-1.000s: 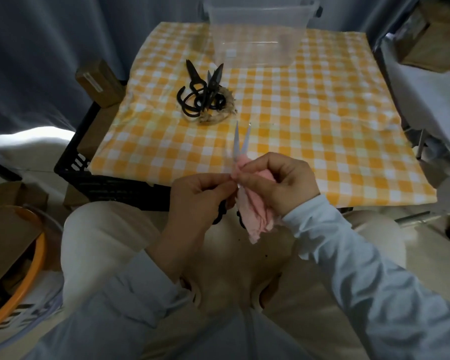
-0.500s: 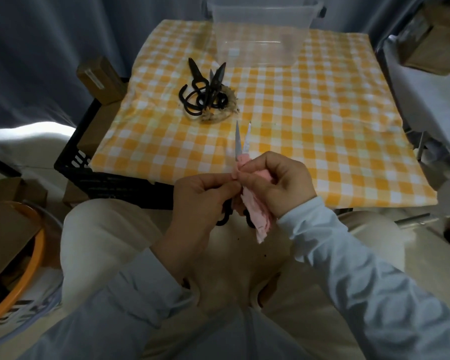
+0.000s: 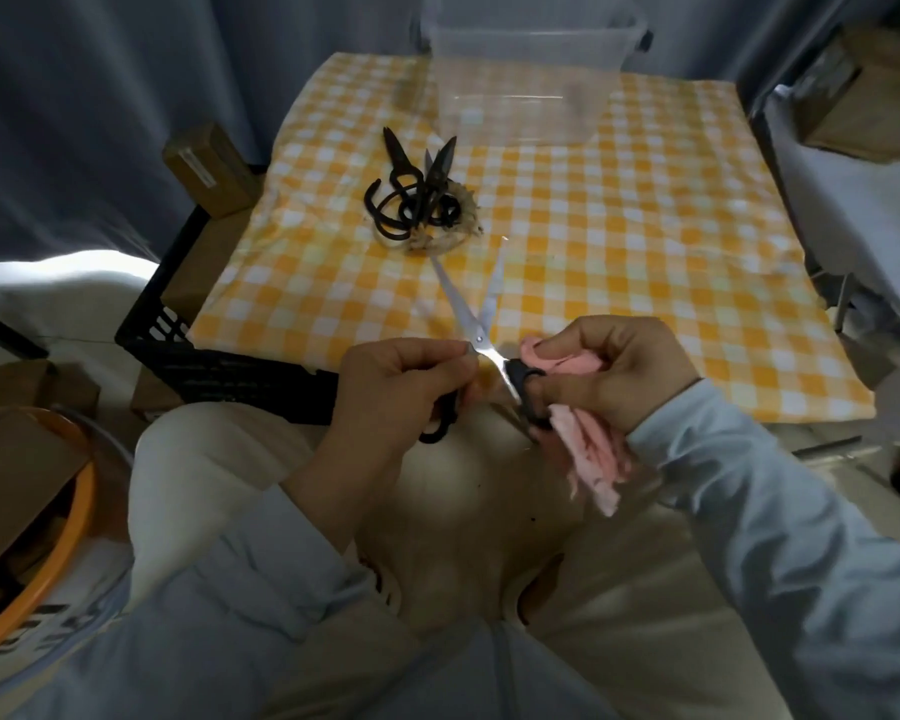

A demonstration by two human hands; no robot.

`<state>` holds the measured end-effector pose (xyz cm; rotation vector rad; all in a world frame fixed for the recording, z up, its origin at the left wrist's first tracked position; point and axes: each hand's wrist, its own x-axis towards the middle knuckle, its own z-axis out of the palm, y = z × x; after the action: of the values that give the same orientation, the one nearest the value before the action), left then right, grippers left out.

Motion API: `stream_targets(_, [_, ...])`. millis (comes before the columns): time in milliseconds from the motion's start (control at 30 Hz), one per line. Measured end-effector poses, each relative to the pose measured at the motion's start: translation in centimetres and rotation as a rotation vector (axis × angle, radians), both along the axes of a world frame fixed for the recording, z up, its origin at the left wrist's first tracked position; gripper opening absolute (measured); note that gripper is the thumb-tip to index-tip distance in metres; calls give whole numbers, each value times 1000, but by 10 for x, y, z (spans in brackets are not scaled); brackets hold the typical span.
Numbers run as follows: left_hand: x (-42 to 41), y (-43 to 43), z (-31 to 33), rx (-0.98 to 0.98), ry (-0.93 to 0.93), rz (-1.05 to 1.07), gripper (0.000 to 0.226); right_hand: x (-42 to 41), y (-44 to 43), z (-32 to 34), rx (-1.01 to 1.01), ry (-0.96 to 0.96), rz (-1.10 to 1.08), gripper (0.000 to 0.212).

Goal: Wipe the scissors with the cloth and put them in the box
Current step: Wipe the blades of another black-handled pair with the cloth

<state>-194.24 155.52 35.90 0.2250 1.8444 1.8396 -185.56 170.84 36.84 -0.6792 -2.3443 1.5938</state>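
Silver-bladed scissors (image 3: pixel 476 309) with black handles are held over my lap, blades spread apart and pointing toward the table. My left hand (image 3: pixel 396 392) grips one black handle loop. My right hand (image 3: pixel 614 371) holds the other handle together with a bunched pink cloth (image 3: pixel 588 444), which hangs down below the fist. A clear plastic box (image 3: pixel 528 80) stands at the far edge of the yellow checked table (image 3: pixel 645 252). A pile of black scissors (image 3: pixel 417 194) lies left of centre on a straw ring.
A black crate (image 3: pixel 219 366) sits under the table's left front corner, with cardboard boxes (image 3: pixel 209 168) beside it. An orange-rimmed tub (image 3: pixel 48 543) is at the lower left. More boxes (image 3: pixel 863 96) stand at the far right. Grey curtains hang behind.
The cloth has come off the blades and moved right and down with my right hand. The scissor blades, nearly closed before, are now spread wide open.
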Motion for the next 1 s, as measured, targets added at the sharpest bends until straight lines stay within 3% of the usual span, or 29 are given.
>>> stream_targets(100, [-7, -4, 3, -56, 45, -82, 13, 2, 9, 8, 16, -5, 15, 25])
stream_targets(200, [-13, 0, 5, -164, 235, -25, 12, 1, 3, 3, -34, 38, -61, 26])
stream_targets(267, [-11, -3, 2, -266, 398, 105, 36, 2, -3, -3, -92, 104, -148, 25])
stream_targets(367, [6, -12, 1, -137, 522, 229, 20, 1, -10, -13, -127, 179, -259, 25])
stream_targets(433, [20, -13, 1, -70, 343, 138, 12, -1, -15, -18, -148, 198, -279, 26])
stream_targets(500, [26, -7, 1, 19, 1, 63, 20, -3, -20, -18, -164, 213, -273, 27])
stream_targets(567, [24, 4, 1, 247, -368, 89, 21, -5, -24, -19, -175, 246, -254, 28])
stream_targets(633, [19, 14, -1, 438, -544, 176, 15, -5, -28, -21, -154, 248, -214, 29])
stream_targets(767, [13, 24, -7, 455, -610, 305, 14, -2, -31, -22, -103, 200, -143, 27])
stream_targets(867, [12, 21, -9, 392, -599, 323, 9, 4, -20, -6, -229, 215, -191, 8])
stream_targets(933, [12, 17, -13, 355, -572, 289, 9, 5, -4, 6, -52, 315, -311, 5])
stream_targets(1000, [11, 15, -14, 344, -567, 252, 8, 0, 9, 19, 252, 398, -336, 6])
